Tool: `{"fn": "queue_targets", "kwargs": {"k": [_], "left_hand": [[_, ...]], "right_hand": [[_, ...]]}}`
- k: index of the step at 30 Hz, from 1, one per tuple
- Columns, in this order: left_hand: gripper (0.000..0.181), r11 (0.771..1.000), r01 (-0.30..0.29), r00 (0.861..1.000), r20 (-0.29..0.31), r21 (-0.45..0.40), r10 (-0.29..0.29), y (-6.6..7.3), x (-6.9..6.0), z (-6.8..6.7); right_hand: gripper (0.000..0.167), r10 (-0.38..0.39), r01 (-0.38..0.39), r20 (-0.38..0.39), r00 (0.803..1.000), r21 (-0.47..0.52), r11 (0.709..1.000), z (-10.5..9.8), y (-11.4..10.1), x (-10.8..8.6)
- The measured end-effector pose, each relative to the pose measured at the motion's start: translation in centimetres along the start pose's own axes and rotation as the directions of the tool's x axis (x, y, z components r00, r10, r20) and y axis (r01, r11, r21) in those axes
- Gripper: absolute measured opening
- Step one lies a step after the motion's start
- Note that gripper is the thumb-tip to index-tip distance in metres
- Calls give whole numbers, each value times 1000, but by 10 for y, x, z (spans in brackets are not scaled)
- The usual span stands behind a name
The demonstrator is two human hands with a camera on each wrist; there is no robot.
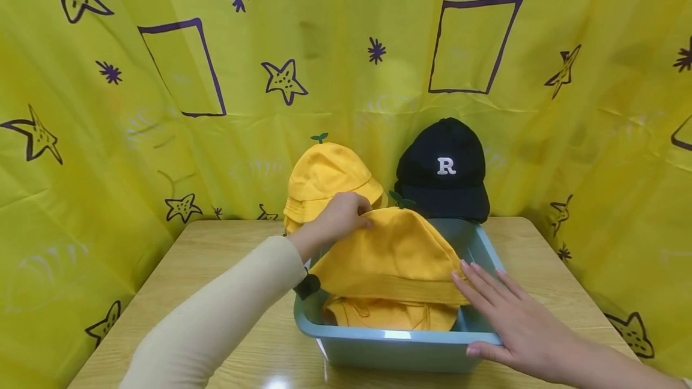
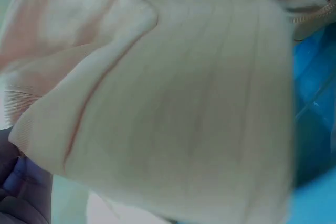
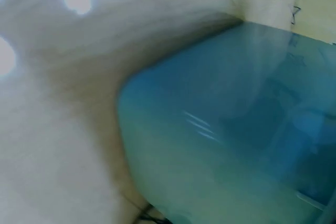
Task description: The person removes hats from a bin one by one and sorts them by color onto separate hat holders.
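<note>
A yellow bucket hat [image 1: 394,251] with a small green sprout on top is over the blue plastic bin [image 1: 400,353]. My left hand [image 1: 343,215] pinches the hat at its upper left side. In the left wrist view, the hat's cloth [image 2: 184,103] looks pale and fills most of the picture, with part of the left hand [image 2: 29,192] at the lower left. My right hand [image 1: 521,323] has its fingers extended at the bin's right front rim, close to the hat's brim; whether they touch is unclear. More yellow cloth [image 1: 389,315] lies in the bin beneath the hat.
Another yellow bucket hat [image 1: 330,173] with a sprout stands behind the bin at left. To its right sits a black cap [image 1: 443,167] with a white letter R. The wooden table [image 1: 232,299] backs onto a yellow patterned curtain [image 1: 324,41]. The bin's wall [image 3: 210,129] fills much of the right wrist view.
</note>
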State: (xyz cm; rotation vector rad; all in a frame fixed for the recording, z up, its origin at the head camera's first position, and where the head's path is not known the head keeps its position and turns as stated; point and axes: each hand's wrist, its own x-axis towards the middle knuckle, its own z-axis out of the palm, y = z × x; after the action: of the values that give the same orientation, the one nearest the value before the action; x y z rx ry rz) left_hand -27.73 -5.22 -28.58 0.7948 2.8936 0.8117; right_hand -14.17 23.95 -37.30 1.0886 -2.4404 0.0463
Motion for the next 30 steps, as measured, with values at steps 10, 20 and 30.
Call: {"fn": "queue_targets", "kwargs": {"k": [10,20,30], "left_hand": [[10,996,-65,995,-73,-54,61,20,-13,-41],[11,962,-54,990,-144,-268,15,36,-23,-58],[16,864,-31,990,-136,-502,-44,58,-34,-57]], "right_hand": [[86,-75,75,-11,997,23,997,-11,8,17],[75,-107,100,-62,992,-102,990,-28,12,53],[113,-150,141,-33,988,-182,973,-33,-7,93]]}}
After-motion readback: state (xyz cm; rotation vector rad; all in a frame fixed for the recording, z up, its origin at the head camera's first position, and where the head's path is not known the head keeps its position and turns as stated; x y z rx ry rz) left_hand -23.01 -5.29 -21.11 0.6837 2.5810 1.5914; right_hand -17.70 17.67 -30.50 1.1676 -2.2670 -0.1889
